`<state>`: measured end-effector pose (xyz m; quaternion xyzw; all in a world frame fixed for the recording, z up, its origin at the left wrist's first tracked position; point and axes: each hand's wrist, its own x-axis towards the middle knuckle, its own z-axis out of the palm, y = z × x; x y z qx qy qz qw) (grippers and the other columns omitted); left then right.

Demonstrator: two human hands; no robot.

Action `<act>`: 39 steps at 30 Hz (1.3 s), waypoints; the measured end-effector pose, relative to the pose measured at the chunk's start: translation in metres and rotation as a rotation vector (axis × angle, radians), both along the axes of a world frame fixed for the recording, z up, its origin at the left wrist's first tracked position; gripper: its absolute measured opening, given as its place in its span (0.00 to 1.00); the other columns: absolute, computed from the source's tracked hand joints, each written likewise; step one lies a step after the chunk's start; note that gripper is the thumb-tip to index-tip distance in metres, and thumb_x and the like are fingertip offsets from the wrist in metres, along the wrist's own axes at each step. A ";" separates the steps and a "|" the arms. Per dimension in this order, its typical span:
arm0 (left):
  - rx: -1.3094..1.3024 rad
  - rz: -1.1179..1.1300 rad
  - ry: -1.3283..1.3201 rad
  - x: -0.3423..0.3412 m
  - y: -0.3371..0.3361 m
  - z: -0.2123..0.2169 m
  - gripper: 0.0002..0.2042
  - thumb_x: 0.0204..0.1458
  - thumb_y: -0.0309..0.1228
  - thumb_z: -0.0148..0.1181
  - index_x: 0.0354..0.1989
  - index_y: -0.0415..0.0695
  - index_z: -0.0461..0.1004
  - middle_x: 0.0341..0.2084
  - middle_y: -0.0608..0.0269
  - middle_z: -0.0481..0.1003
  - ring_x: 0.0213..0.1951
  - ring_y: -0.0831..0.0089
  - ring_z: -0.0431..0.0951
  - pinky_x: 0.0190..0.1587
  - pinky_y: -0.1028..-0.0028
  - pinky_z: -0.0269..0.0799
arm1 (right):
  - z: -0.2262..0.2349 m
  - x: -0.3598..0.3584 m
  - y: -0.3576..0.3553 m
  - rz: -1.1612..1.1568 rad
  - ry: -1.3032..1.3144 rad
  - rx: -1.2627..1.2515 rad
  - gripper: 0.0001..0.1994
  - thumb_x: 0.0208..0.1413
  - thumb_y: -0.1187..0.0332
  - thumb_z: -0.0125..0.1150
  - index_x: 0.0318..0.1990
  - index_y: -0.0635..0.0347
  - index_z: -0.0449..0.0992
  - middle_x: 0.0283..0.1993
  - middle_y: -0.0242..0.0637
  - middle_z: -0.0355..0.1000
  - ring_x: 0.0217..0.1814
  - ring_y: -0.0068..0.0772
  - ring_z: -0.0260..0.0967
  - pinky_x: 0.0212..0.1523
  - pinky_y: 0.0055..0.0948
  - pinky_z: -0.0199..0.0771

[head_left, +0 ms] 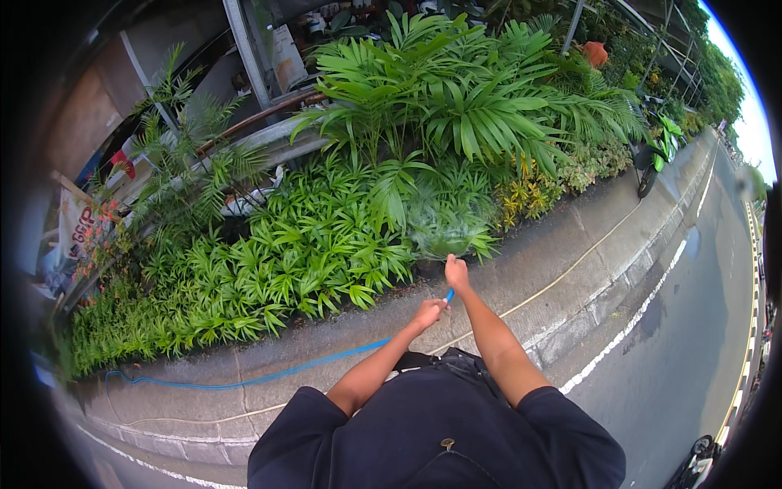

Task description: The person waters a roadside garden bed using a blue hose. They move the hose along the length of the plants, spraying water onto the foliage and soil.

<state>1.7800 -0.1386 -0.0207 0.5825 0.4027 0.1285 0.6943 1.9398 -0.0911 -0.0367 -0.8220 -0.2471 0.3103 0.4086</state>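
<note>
Both my hands are closed around a blue hose (327,359). My right hand (457,273) grips it at the front, close to its outlet. Just behind and lower, my left hand (430,313) is wrapped round the same hose, and a short blue piece shows between the two. A fan of water (440,216) sprays away from my right hand onto low green plants (342,236). The outlet itself is hidden by my fingers. Behind my left hand, the hose runs down to the pavement and off to the left.
Tall palms (440,90) rise behind the low plants, beside a yellow-leaved shrub (525,196). A thin pale hose or cable (554,281) lies along the pavement (529,261). A green motorbike (664,147) stands far right by the road (676,342); another motorbike (699,464) is lower right.
</note>
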 end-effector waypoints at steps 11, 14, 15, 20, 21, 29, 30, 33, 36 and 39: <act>-0.078 0.261 0.067 -0.037 0.041 0.010 0.19 0.54 0.46 0.48 0.35 0.43 0.76 0.11 0.69 0.62 0.11 0.80 0.56 0.14 0.77 0.48 | 0.012 -0.063 0.080 0.301 0.120 0.002 0.27 0.54 0.53 0.38 0.24 0.75 0.70 0.23 0.61 0.68 0.30 0.60 0.69 0.38 0.47 0.65; -0.127 0.381 0.063 -0.043 0.041 0.006 0.19 0.55 0.46 0.47 0.34 0.41 0.75 0.11 0.69 0.61 0.11 0.80 0.55 0.13 0.77 0.47 | 0.009 -0.082 0.096 0.445 0.037 -0.019 0.28 0.53 0.52 0.38 0.25 0.75 0.71 0.23 0.62 0.68 0.31 0.61 0.69 0.38 0.48 0.65; -0.126 0.412 0.073 -0.042 0.043 0.012 0.19 0.54 0.46 0.48 0.33 0.41 0.76 0.11 0.68 0.62 0.13 0.80 0.57 0.15 0.76 0.50 | 0.000 -0.082 0.103 0.489 0.031 -0.020 0.28 0.53 0.52 0.37 0.26 0.76 0.71 0.24 0.63 0.68 0.32 0.62 0.69 0.38 0.48 0.65; -0.061 0.626 0.087 -0.037 0.034 -0.001 0.18 0.54 0.44 0.48 0.29 0.41 0.77 0.11 0.66 0.65 0.15 0.79 0.62 0.20 0.75 0.56 | 0.006 -0.100 0.112 0.633 -0.015 -0.050 0.28 0.53 0.52 0.37 0.27 0.75 0.73 0.28 0.65 0.69 0.38 0.62 0.69 0.43 0.48 0.65; -0.062 0.640 0.119 -0.035 0.032 0.003 0.18 0.54 0.44 0.48 0.28 0.41 0.77 0.11 0.66 0.65 0.15 0.78 0.62 0.20 0.75 0.56 | 0.010 -0.101 0.112 0.646 -0.040 -0.047 0.28 0.52 0.53 0.37 0.28 0.74 0.73 0.29 0.65 0.69 0.39 0.62 0.69 0.44 0.48 0.65; 0.039 0.633 0.258 0.012 0.025 0.009 0.19 0.53 0.46 0.46 0.30 0.43 0.77 0.16 0.60 0.69 0.23 0.71 0.68 0.30 0.70 0.64 | 0.027 -0.061 0.103 0.645 -0.073 -0.096 0.28 0.53 0.53 0.38 0.33 0.76 0.74 0.36 0.67 0.69 0.44 0.63 0.67 0.49 0.47 0.64; 0.030 0.622 0.273 0.022 0.024 0.007 0.19 0.53 0.46 0.46 0.31 0.43 0.78 0.17 0.59 0.70 0.25 0.69 0.69 0.32 0.69 0.64 | 0.026 -0.050 0.103 0.660 -0.085 -0.098 0.28 0.53 0.53 0.38 0.33 0.76 0.74 0.36 0.67 0.69 0.44 0.63 0.67 0.49 0.47 0.64; 0.009 0.549 0.347 0.053 0.026 0.009 0.20 0.51 0.47 0.45 0.32 0.45 0.78 0.25 0.52 0.74 0.32 0.62 0.73 0.39 0.66 0.65 | 0.014 -0.013 0.102 0.654 -0.127 -0.121 0.27 0.54 0.53 0.38 0.33 0.74 0.75 0.37 0.65 0.69 0.45 0.62 0.67 0.50 0.47 0.64; 0.055 0.497 0.323 0.083 0.026 -0.005 0.20 0.51 0.48 0.45 0.33 0.46 0.79 0.30 0.50 0.76 0.35 0.58 0.74 0.42 0.65 0.65 | 0.014 0.023 0.094 0.593 -0.155 -0.104 0.27 0.55 0.53 0.38 0.33 0.73 0.75 0.37 0.64 0.70 0.45 0.62 0.67 0.50 0.47 0.64; 0.017 0.480 0.385 0.123 0.022 0.001 0.20 0.51 0.49 0.45 0.33 0.47 0.79 0.31 0.50 0.76 0.36 0.57 0.75 0.43 0.65 0.65 | 0.010 0.065 0.090 0.544 -0.133 -0.121 0.26 0.55 0.53 0.38 0.33 0.72 0.75 0.37 0.63 0.70 0.44 0.62 0.67 0.49 0.48 0.64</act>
